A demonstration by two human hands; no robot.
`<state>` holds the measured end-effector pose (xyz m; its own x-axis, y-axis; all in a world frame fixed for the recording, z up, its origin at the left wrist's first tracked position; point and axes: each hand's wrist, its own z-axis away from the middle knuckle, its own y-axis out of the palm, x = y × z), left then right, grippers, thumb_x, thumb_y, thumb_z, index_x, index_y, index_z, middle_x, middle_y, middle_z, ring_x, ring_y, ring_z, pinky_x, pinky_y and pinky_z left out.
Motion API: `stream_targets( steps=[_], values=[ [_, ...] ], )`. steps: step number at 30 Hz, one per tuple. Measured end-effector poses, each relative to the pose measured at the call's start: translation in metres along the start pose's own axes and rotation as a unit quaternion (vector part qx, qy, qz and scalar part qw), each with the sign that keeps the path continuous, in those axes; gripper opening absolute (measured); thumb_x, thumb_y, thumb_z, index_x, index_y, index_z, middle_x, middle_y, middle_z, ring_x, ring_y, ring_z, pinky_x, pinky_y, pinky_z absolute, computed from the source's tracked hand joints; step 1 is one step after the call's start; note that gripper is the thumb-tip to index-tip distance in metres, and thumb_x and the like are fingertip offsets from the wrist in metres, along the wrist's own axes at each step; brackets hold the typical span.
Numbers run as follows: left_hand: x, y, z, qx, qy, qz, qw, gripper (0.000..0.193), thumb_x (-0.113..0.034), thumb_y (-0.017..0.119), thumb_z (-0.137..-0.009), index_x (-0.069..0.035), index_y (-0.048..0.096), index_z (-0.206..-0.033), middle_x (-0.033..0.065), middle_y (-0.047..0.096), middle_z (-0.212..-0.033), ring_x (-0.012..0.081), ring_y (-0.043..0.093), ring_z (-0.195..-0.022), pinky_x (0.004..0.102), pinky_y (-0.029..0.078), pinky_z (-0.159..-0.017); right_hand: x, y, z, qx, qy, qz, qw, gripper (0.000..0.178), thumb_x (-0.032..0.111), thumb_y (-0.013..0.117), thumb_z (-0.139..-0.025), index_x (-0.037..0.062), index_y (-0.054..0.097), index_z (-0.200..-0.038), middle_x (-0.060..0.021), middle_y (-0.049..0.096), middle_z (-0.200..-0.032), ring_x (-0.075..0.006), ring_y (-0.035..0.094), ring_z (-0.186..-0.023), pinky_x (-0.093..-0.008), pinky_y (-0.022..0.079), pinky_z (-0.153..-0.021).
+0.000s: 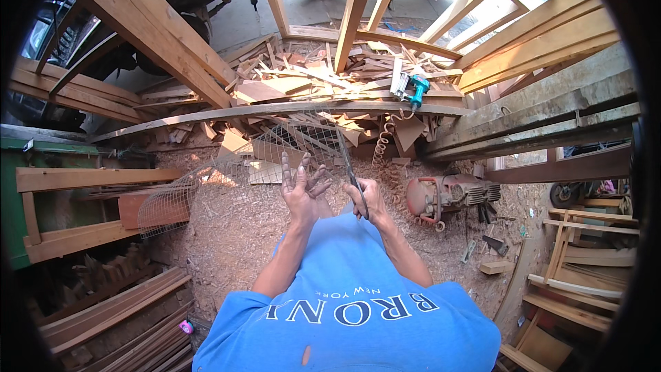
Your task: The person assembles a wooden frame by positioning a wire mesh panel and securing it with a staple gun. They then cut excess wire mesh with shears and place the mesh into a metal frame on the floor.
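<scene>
In front of my chest my left hand (301,191) is raised, its palm turned up and its fingers spread, holding nothing. My right hand (372,200) grips a long, dark metal tool that looks like shears (348,162), with its narrow end pointing away from me. A sheet of wire mesh (227,165) curves from the left side to just beyond both hands. The tool's narrow part overlaps the mesh's right edge; I cannot tell whether they touch.
A teal nail gun (417,89) with a coiled hose (380,146) rests on a curved wooden rail (289,107). Wood offcuts (296,83) lie heaped beyond it. To the right, a red compressor (451,196) stands on the sawdust-covered floor (227,248). Stacked boards (124,310) lie at lower left.
</scene>
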<state>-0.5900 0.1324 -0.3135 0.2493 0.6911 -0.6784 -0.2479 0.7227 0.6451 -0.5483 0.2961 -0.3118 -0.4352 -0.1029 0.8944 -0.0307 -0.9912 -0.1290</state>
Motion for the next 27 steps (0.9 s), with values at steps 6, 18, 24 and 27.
stream_targets(
  steps=[6, 18, 24, 27],
  values=[
    [-0.002, 0.000, -0.001, 0.003, -0.003, -0.006, 1.000, 0.058, -0.014, 0.045, -0.102, -0.027, 0.020, -0.152, 0.0156, 0.051, -0.136, 0.0312, 0.068, -0.099, 0.0422, 0.066, -0.066, 0.004, -0.001, 0.002, 0.007, -0.027, 0.031, 0.999, 0.040, 0.038, 0.064, -0.087, 0.0037, 0.054, -0.069, -0.0022, 0.049, -0.048, -0.0111, 0.053, -0.041, -0.0257, 0.041, -0.037],
    [-0.002, -0.004, -0.005, -0.019, -0.039, 0.027, 0.999, 0.060, -0.011, 0.043, -0.102, -0.025, 0.016, -0.153, 0.0165, 0.050, -0.138, 0.0325, 0.066, -0.102, 0.0410, 0.066, -0.066, 0.015, 0.003, 0.007, 0.030, 0.007, -0.006, 1.000, 0.044, 0.044, 0.064, -0.086, 0.0031, 0.056, -0.072, -0.0041, 0.052, -0.051, -0.0114, 0.051, -0.042, -0.0255, 0.039, -0.040],
    [0.000, -0.004, -0.005, -0.019, -0.020, 0.019, 0.999, 0.059, -0.013, 0.044, -0.102, -0.025, 0.018, -0.153, 0.0170, 0.051, -0.137, 0.0342, 0.067, -0.100, 0.0432, 0.066, -0.066, 0.013, 0.005, 0.006, 0.001, -0.001, 0.027, 1.000, 0.044, 0.044, 0.064, -0.087, 0.0025, 0.059, -0.072, -0.0036, 0.051, -0.050, -0.0118, 0.054, -0.042, -0.0266, 0.041, -0.039],
    [-0.001, -0.005, -0.005, -0.013, -0.013, 0.021, 1.000, 0.058, -0.013, 0.044, -0.102, -0.025, 0.019, -0.153, 0.0173, 0.051, -0.136, 0.0342, 0.067, -0.100, 0.0432, 0.066, -0.064, 0.006, 0.006, 0.003, -0.009, 0.007, 0.032, 0.999, 0.043, 0.042, 0.065, -0.087, 0.0020, 0.060, -0.073, -0.0033, 0.051, -0.050, -0.0122, 0.055, -0.042, -0.0271, 0.042, -0.038]
  ],
)
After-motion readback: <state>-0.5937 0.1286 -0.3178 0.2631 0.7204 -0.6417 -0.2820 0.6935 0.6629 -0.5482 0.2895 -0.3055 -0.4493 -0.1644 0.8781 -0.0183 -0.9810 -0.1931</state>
